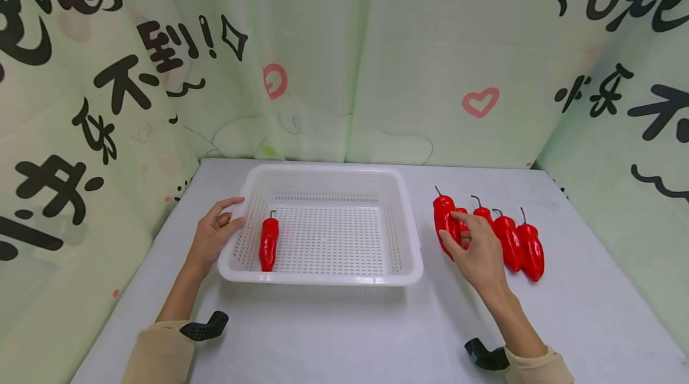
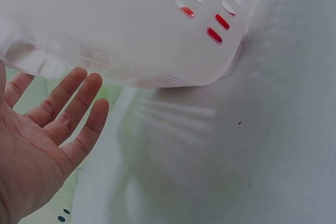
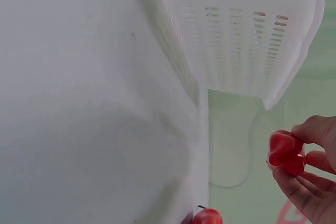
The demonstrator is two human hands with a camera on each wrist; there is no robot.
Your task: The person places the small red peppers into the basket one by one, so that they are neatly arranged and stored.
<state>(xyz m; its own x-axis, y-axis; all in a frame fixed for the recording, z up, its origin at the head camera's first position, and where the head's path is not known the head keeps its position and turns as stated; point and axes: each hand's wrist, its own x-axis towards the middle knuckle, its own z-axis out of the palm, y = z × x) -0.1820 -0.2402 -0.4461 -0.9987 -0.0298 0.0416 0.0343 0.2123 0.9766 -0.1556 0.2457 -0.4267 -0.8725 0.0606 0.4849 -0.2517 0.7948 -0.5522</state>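
Red pepper (image 1: 442, 213), right of centre in the head view, pinched between thumb and fingers of the right hand (image 1: 478, 252), stem pointing up the frame; seen also in that pinch at lower right of the right wrist view; just beside it, towards the right of the head view, further red peppers (image 1: 533, 252) lying close together on the white table (image 1: 323, 330), partly covered by the hand; at centre left, a white perforated basket (image 1: 323, 280) with another red pepper (image 1: 269, 243) lying near its left side; at the basket's left rim, the left hand (image 1: 212, 237), fingers spread and loosely straight, contact with the rim hard to tell; at lower left and lower right, beige sleeves (image 1: 158, 351) and black wrist pieces (image 1: 207, 328); across the upper frame, a pale green curtain (image 1: 430, 31) printed in black and pink.
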